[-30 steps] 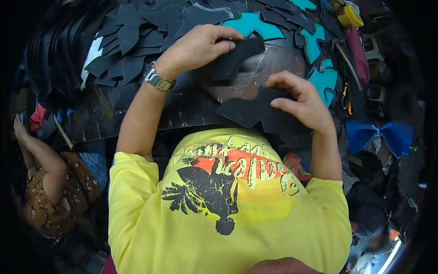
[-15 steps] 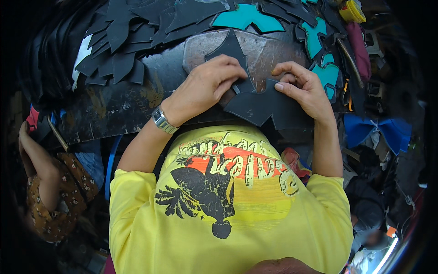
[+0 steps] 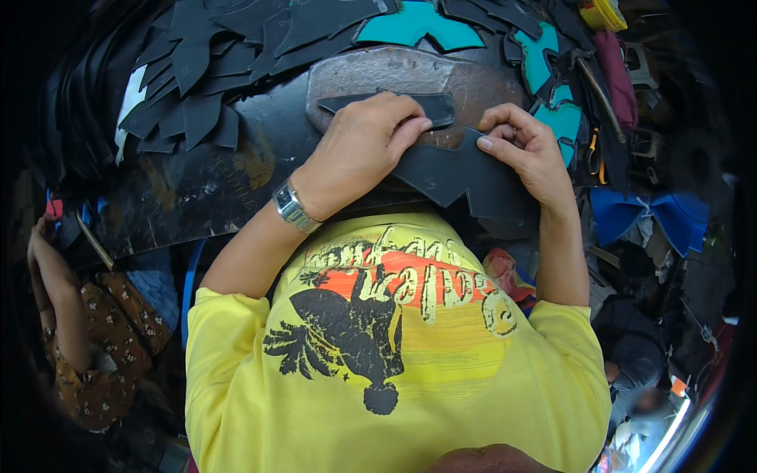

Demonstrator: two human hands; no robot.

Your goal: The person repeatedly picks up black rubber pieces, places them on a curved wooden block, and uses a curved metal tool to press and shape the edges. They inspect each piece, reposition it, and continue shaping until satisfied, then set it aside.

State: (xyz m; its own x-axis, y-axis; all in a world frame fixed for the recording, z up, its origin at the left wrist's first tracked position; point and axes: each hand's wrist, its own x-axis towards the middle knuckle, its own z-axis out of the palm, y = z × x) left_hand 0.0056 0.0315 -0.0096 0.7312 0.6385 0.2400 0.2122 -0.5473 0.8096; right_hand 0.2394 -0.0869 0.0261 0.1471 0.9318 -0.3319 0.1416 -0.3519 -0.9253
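A large black cut-out sheet piece (image 3: 465,177), with a notch in its near edge, hangs over the near edge of the worktop. My right hand (image 3: 527,150) pinches its upper corner between thumb and fingers. Across the worn brown slab (image 3: 347,69) lies a narrower black cut piece (image 3: 438,108), turned sideways. My left hand (image 3: 367,134) covers the middle of that piece, thumb and forefinger closed at its near edge beside the larger piece. The palm hides part of the narrow piece, and whether the two black pieces touch is hard to see.
Heaps of black cut pieces (image 3: 193,63) cover the far left. Turquoise pieces (image 3: 422,25) lie at the back and right, near orange-handled scissors (image 3: 595,154) and a yellow tub (image 3: 603,14). Another person's arm (image 3: 59,276) is at left; blue pieces (image 3: 650,221) hang at right.
The narrow black piece has swung from pointing away from me to lying crosswise under my left hand. My right hand keeps its pinch on the large piece.
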